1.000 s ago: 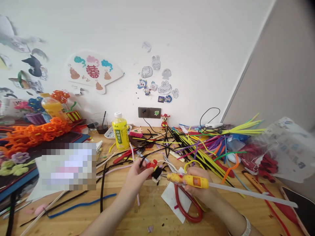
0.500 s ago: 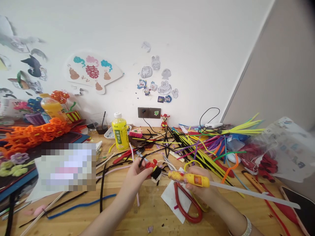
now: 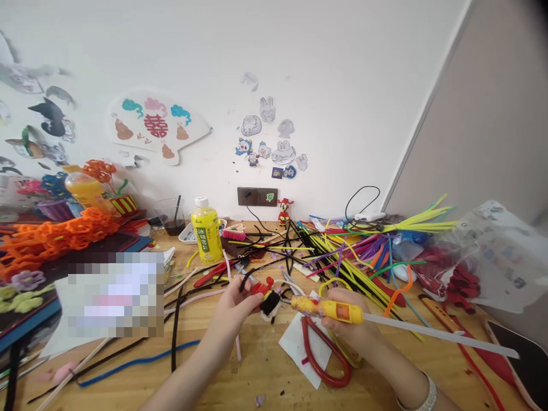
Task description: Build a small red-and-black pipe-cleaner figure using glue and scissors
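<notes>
Pipe-cleaner figure (image 3: pixel 270 302), red and black, is staying pinched in the left hand (image 3: pixel 233 314), just beyond the red-handled scissors (image 3: pixel 320 354); the right hand (image 3: pixel 345 337) is staying clamped around a yellow hot glue gun (image 3: pixel 327 311), nozzle beside the figure.

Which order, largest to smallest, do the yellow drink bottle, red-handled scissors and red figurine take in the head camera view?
Largest: the red-handled scissors and yellow drink bottle, too alike to rank, the scissors being nearer. Smallest: the red figurine.
</notes>
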`<state>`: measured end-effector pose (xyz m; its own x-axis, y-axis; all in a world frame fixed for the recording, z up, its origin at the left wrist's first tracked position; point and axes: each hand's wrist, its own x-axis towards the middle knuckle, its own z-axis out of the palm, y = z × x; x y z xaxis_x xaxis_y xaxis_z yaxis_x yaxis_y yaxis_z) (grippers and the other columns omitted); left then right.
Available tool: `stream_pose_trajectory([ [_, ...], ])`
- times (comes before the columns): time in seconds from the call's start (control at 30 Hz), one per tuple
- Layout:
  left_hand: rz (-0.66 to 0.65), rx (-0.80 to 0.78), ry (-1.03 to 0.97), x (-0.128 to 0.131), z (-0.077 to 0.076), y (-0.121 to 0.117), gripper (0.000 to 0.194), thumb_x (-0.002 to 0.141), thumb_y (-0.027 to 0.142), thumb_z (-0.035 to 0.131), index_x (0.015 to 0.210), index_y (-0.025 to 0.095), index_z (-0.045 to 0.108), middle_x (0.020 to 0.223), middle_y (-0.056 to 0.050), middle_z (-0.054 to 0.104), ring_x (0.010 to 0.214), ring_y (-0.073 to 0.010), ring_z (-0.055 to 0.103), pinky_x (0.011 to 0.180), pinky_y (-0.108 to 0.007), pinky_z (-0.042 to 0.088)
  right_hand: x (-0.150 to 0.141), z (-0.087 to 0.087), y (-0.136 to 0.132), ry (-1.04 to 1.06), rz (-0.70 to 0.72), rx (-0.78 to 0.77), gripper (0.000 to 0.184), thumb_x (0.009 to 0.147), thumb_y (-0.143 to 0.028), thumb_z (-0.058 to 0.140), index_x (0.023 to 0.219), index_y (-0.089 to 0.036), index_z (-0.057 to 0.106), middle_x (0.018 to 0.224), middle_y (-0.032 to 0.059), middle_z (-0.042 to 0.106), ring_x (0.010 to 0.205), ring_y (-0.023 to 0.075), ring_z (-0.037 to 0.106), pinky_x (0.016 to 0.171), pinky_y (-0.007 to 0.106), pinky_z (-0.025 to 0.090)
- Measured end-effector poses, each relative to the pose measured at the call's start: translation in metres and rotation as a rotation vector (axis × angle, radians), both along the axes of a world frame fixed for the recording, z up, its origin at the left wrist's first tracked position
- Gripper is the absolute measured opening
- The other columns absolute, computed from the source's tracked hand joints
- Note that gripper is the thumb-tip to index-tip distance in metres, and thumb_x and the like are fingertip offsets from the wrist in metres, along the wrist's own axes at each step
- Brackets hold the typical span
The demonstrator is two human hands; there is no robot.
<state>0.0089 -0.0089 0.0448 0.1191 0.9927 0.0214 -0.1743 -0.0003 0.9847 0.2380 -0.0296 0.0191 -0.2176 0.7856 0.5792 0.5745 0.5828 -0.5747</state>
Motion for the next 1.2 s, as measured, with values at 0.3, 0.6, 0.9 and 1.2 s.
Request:
stream_pose_trajectory([
  [0.3,-0.003,0.055,-0.017,-0.003,0.000,-0.002,0.025,0.066,0.019,0.061,0.068,0.021,0.037,0.065,0.007,0.038,0.063,-0.0092,0.039,0.057,-0.019,0.034,-0.003,0.008,-0.005,-0.023,0.016,0.037,0.058,0.074,-0.072,0.034,0.050,-0.020,0.040,0.050,-0.0024,0.037,0.047,0.0112,0.033,0.046,0.026,0.023],
  [0.6,-0.028,0.047,-0.100,-0.002,0.000,-0.001,0.025,0.064,0.017,0.062,0.067,0.021,0.037,0.066,0.006,0.042,0.064,-0.0093,0.039,0.060,-0.020,0.034,-0.002,0.007,-0.005,-0.066,-0.001,0.083,0.060,0.074,-0.073,0.032,0.051,-0.019,0.042,0.050,-0.0029,0.037,0.047,0.0104,0.034,0.047,0.025,0.023],
  [0.9,0.020,0.075,-0.069,-0.004,-0.001,0.002,0.025,0.063,0.016,0.063,0.067,0.021,0.039,0.062,0.007,0.038,0.058,-0.0087,0.033,0.056,-0.020,0.030,0.001,0.014,-0.006,-0.263,-0.041,0.263,0.055,0.078,-0.067,0.032,0.054,-0.019,0.045,0.050,-0.0016,0.042,0.048,0.0116,0.036,0.048,0.025,0.024],
  [1.2,-0.060,-0.011,-0.043,0.000,0.000,-0.004,0.019,0.057,0.014,0.057,0.065,0.021,0.041,0.067,0.004,0.048,0.066,-0.0131,0.046,0.064,-0.023,0.034,0.010,-0.013,0.020,-0.390,-0.351,0.060,0.020,0.070,-0.009,0.050,0.088,-0.017,0.053,0.086,0.0077,0.057,0.081,0.0221,0.049,0.071,0.033,0.039],
])
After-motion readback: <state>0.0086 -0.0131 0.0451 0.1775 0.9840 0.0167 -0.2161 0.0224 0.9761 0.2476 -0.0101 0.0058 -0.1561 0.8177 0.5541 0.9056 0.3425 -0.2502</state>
